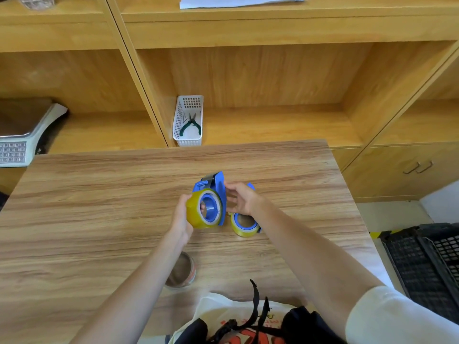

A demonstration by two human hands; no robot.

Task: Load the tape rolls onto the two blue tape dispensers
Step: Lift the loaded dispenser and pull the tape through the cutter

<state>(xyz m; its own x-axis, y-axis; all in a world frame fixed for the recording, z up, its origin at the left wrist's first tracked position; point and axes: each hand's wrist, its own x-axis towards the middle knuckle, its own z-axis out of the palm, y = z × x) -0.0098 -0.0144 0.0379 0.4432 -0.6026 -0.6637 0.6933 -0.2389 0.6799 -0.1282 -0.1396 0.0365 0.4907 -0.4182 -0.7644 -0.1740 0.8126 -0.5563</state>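
While the left hand [182,214] wraps the light, slick roll [198,212] by its rim, right fingers [232,194] pinch the stiff dispenser [216,187].

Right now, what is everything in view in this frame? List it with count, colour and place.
Blue plastic tape dispenser: one, held above the table's middle.
Yellowish clear tape roll: one, on the held dispenser's hub.
Second blue dispenser with yellowish roll: one, lying on the table under the right wrist.
Brownish tape roll: one, on the near table.
Wood-grain table: one, centre.
White plastic basket: one, on the shelf, holding green-handled pliers.
Weighing scale: one, white and grey, left shelf.
Black crate: floor, right.
White paper: top shelf.
Hands: left on the roll, right on the dispenser.
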